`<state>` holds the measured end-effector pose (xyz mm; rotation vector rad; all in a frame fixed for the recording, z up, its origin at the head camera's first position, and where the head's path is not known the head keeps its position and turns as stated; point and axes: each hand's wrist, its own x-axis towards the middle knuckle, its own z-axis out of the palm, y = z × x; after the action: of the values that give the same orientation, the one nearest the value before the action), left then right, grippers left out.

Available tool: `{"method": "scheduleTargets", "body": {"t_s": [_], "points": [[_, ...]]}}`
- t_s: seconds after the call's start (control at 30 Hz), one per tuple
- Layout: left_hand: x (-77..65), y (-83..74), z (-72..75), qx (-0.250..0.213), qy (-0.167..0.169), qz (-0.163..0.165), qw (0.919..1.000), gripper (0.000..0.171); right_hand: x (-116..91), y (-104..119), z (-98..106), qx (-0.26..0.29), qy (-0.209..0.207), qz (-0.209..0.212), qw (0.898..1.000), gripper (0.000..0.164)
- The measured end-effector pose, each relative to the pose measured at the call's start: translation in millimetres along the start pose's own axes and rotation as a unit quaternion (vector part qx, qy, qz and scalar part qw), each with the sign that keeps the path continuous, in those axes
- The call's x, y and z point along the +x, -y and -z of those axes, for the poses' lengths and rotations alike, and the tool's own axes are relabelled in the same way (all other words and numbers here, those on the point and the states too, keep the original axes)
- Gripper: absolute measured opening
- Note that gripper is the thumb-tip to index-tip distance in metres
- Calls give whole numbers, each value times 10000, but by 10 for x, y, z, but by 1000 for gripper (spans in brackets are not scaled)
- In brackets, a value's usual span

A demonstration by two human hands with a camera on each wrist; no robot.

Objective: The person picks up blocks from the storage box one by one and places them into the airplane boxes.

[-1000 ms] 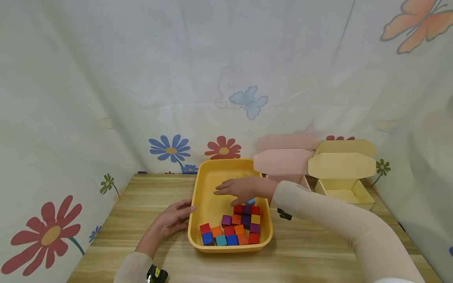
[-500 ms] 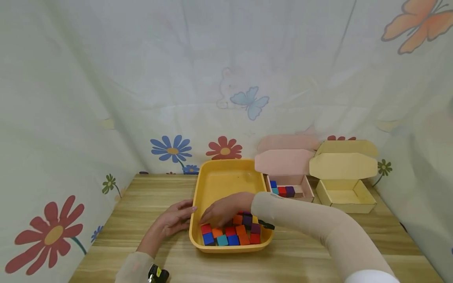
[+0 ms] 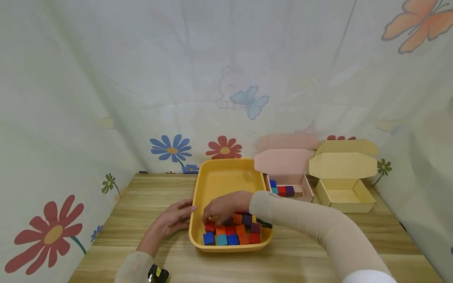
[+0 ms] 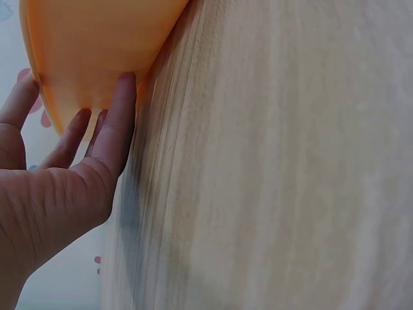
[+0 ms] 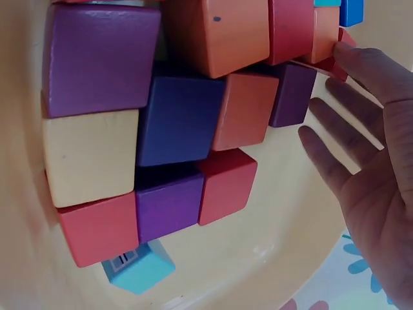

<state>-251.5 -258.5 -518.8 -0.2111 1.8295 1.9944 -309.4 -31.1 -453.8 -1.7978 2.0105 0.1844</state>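
Head view: the left hand, fingers loosely extended, rests against the outer side of the yellow tray, seemingly to steady it. Inside, the right hand has its fingertips at a red cube among other painted cubes; whether they pinch it, I can't tell. Beyond it, rightward, stand an open pink box and yellow box. Wood-grain tabletop lies beneath both hands, floral curtain ahead.

Two hands, one tray, two boxes
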Motion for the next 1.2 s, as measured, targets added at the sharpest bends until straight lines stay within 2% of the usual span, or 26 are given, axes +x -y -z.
{"method": "scheduleTargets", "body": {"t_s": [0.17,0.23,0.47,0.7,1.0,1.2], "points": [[0,2,1,-44,82,-19,10000,68,44,-5,-1,74,63,452,9989,46],[1,-1,-2,-41,87,-27,10000,68,55,1,2,115,111,500,9986,45],[11,1,-1,-53,53,-63,10000,69,50,39,33,387,133,213,9989,36],[26,7,-4,-49,86,-68,9999,69,18,38,43,496,12,-5,9988,36],[23,6,-14,-44,-55,21,10000,65,-151,-127,134,465,-384,-434,9972,36],[22,-5,-17,5,-139,33,9999,66,-254,-223,220,368,-550,-366,9971,36]]}}
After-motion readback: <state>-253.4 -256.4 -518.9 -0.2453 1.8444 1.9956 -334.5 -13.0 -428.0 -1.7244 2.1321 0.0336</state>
